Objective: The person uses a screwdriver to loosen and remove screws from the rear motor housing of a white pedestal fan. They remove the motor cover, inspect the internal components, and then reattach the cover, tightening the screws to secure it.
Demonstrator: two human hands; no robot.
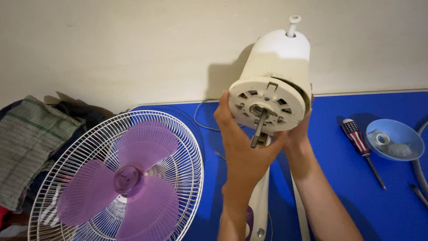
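- Left hand (243, 149) and right hand (298, 134): fingers gripping white fan motor housing (276, 67), shaft (259, 128) facing camera.
- Purple blade (127, 178) in wire grille (183, 143) on blue worktop (339, 187); screwdriver (359, 143) right.

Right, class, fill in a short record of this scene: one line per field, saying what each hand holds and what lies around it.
Held item: white fan motor housing, metal shaft pointing toward the camera
Left hand: grips the housing's left and lower rim
Right hand: supports the housing's right side
Left of hands: white wire guard with purple fan blade resting in it
Right of hands: screwdriver, blue bowl
Surface: blue table
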